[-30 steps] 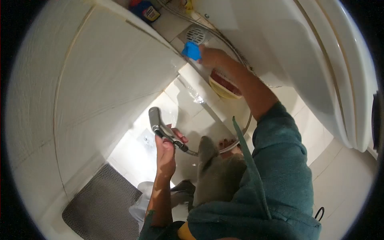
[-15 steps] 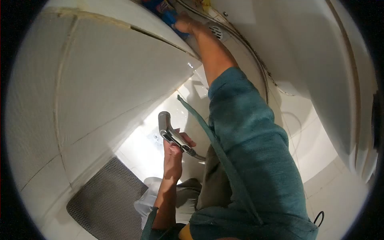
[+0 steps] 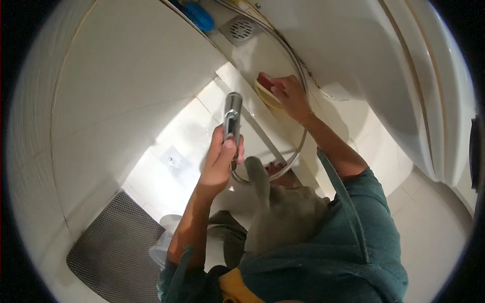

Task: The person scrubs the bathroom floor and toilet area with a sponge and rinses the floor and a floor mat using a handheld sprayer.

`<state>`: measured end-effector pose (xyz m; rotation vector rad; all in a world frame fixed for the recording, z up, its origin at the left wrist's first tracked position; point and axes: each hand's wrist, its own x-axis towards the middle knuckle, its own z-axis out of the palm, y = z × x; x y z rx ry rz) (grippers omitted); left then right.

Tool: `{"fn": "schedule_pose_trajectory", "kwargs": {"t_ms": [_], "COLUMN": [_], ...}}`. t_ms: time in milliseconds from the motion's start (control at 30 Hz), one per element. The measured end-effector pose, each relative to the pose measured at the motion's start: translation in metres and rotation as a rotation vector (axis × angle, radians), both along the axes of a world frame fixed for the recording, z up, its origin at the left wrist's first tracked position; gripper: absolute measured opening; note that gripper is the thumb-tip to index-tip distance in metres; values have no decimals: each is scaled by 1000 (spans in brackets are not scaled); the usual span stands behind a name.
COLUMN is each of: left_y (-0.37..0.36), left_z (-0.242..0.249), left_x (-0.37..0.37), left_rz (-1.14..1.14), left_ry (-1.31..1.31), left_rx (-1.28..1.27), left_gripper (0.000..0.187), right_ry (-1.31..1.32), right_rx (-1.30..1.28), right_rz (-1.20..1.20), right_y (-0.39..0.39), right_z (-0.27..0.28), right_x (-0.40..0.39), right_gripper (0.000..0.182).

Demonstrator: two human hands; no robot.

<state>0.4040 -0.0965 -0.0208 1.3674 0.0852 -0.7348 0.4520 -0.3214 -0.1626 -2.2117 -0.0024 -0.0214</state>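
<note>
My left hand (image 3: 221,154) is wrapped round a chrome hand sprayer (image 3: 232,108), its head pointing away from me. From the sprayer's lower end a metal hose (image 3: 298,146) loops to the right and back along the wall. My right hand (image 3: 293,96) is closed on what looks like a scrub brush (image 3: 263,91), with a reddish top and a pale yellow edge, low over the tiled floor. The underside of the brush is hidden. The hose passes close by my right wrist.
A square floor drain (image 3: 241,30) lies at the far end, with a blue object (image 3: 200,17) beside it. A grey textured mat (image 3: 118,242) is at the lower left. White fixtures (image 3: 348,45) stand on the right, and a tiled wall (image 3: 116,76) on the left.
My right hand has come back from the blue things in the far corner and now holds the brush. My left hand has moved slightly forward with the sprayer, and water no longer shows.
</note>
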Motion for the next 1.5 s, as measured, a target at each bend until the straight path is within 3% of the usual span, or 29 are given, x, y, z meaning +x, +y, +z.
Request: {"fn": "schedule_pose_trajectory", "kwargs": {"t_ms": [133, 167, 200, 267, 367, 467, 533, 600, 700, 733, 800, 833, 867, 933, 967, 1000, 1033, 1067, 1100, 1167, 1200, 1267, 1300, 1333, 1367, 1433, 1467, 1500], "left_y": [-22, -24, -27, -36, -45, -48, -43, -26, -1, 11, 30, 33, 49, 73, 78, 82, 110, 139, 157, 180, 189, 226, 238, 249, 262, 275, 303, 327], "left_z": [-11, -15, -18, -15, -3, 24, 54, 86, 124, 133, 158, 170, 182, 202, 207, 212, 221, 231, 237, 241, 245, 244, 246, 248, 251, 255, 261, 267], "left_x": [-12, -15, -20, -24, -28, -29, -27, -24, -19, -17, -17, -18, -17, -23, -28, -32, -29, -29, -31, -40, -45, -60, -71, -81, -91, -107, -116, -130], "left_rz": [3, -15, -23, 11, 0, 43, 60, 60, 62, 57, -33, -26, -89, 28, 155, 281, 117, 63, 70, 177, 182, 413, 533, 650, 525, 845, 687, 770], "left_ry": [16, -38, -35, -81, -127, -240, -316, -483, -594, -641, -741, -819, -793, -743, -744, -740, -782, -713, -686, -690, -687, -601, -609, -613, -662, -683, -714, -696], "left_rx": [96, 93, 86, 81, 118, 116, 64, 175, 142, 129, 234, 352, 355, 374, 433, 494, 536, 529, 553, 658, 673, 517, 522, 526, 524, 623, 623, 620], "left_gripper": [33, 50, 50, 52, 57, 57, 48, 52, 58, 58, 59, 60, 62, 62, 61, 61, 59, 59, 59, 59, 58, 56, 55, 55, 55, 55, 55, 54], "right_ry": [-32, -86, -82, -180, -135, -49, 4, -276, -178, -187, 56, -10, -13, 15, -24, -139, -258, -382, -179, 158, 159, 201, 199, 101, -1, -15, -17, -25], "right_rx": [-30, -30, -37, -401, -543, -431, -288, -686, -737, -729, -615, -443, -432, 108, 91, 101, 108, 45, 150, 117, 115, 28, 27, -193, -411, -451, -489, -496], "right_rz": [-97, -92, -100, 78, 40, 62, -22, 236, 176, 166, 57, 67, 65, -133, -197, -106, -16, -91, -114, -232, -225, -175, -168, -111, -53, -23, 7, 50], "right_y": [-5, -8, -10, -9, 3, -1, -6, -15, 5, 12, 27, 26, 27, 25, 19, 4, -14, -26, -41, -60, -58, -47, -35, -14, 2, 15, 21, 23], "right_z": [-6, -7, -10, -15, -16, -21, -14, 6, -25, -23, -15, 8, 12, 19, 11, -1, -22, -31, -17, -31, -38, -40, -33, -22, -15, -21, -25, -28], "right_x": [-40, -46, -50, -47, -39, -17, -10, -16, -16, -7, 7, 6, 9, 21, 22, 19, 12, 4, -14, -33, -42, -67, -71, -70, -64, -36, -20, 0], "right_gripper": [30, 34, 34, 49, 63, 71, 71, 55, 41, 41, 36, 29, 29, 30, 32, 33, 35, 35, 31, 39, 39, 50, 50, 48, 46, 49, 52, 53]}}
